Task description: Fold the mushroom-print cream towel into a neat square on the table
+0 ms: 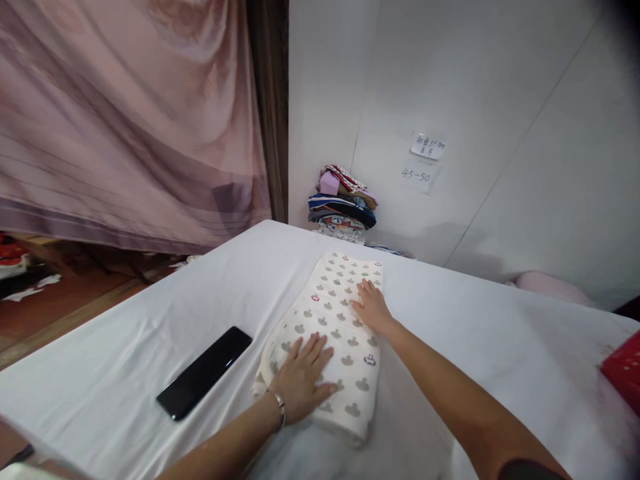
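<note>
A folded white cloth (345, 333) printed with small grey shapes and a few coloured ones lies lengthwise on the white-covered table (425, 400). It has several layers, and its left edge curves. Flat on its near left part rests my left hand (301, 377), fingers spread, a silver bracelet at the wrist. My right hand (373, 307) lies on the cloth's right side, farther away, with its fingers stretched out. Neither hand grips the fabric. To the left of the cloth is a black smartphone (205, 372), apart from both hands.
Beyond the far edge stands a stack of folded clothes (345, 203) against the white wall (480, 80), which bears paper notes (423, 163). A pink curtain (135, 120) hangs at left. Something red (625, 370) sits at the right edge, and a pink rounded thing (550, 288) shows behind the table.
</note>
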`<control>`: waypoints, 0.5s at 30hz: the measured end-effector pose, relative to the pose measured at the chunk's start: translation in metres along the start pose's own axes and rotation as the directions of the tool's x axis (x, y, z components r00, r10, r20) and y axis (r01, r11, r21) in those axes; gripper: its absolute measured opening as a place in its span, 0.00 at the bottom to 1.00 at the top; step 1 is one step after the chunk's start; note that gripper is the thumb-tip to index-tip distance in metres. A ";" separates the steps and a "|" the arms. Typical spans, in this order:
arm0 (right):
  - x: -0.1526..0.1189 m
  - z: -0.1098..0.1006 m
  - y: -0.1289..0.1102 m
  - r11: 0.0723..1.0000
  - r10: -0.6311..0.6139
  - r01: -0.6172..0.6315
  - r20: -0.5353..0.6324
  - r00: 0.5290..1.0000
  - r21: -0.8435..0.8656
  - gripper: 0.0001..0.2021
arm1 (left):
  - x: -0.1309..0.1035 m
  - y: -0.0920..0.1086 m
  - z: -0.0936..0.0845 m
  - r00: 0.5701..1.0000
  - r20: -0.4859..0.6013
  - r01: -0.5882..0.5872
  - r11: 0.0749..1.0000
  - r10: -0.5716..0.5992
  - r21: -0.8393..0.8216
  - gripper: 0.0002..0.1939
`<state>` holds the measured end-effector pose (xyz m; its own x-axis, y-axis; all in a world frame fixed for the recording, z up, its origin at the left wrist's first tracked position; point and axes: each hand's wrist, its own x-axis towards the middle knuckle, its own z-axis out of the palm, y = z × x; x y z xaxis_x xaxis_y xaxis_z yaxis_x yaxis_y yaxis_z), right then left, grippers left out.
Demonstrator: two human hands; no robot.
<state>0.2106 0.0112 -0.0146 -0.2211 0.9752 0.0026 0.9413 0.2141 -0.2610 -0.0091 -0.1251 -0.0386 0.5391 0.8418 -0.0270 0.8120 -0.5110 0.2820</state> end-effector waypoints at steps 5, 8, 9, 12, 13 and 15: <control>0.070 0.005 0.029 0.978 0.195 -0.189 0.067 0.978 -0.086 0.35 | -0.001 -0.004 0.004 0.998 -0.052 -0.030 0.999 0.029 -0.022 0.33; 0.094 0.012 0.051 0.956 0.283 -0.275 0.066 0.957 -0.105 0.38 | 0.000 -0.007 0.009 0.999 -0.042 -0.022 0.998 0.020 -0.051 0.33; 0.099 0.015 0.057 0.952 0.294 -0.286 0.060 0.954 -0.111 0.38 | 0.001 -0.007 0.010 0.999 -0.031 -0.018 0.998 0.016 -0.064 0.33; 0.105 0.022 0.067 0.949 0.297 -0.288 0.054 0.953 -0.126 0.39 | 0.003 -0.009 0.012 1.000 -0.005 -0.007 0.995 0.007 -0.098 0.34; 0.106 0.024 0.068 0.950 0.293 -0.284 0.055 0.955 -0.130 0.39 | 0.003 -0.009 0.012 1.000 0.002 -0.003 0.994 0.003 -0.105 0.34; 0.108 0.026 0.070 0.953 0.281 -0.271 0.058 0.958 -0.138 0.39 | 0.004 -0.010 0.013 1.000 0.007 0.003 0.993 -0.002 -0.117 0.33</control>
<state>0.2460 0.1298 -0.0575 0.0380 0.9911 -0.1273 0.9919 -0.0529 -0.1156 -0.0121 -0.1194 -0.0535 0.5388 0.8417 -0.0344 0.7820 -0.4846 0.3919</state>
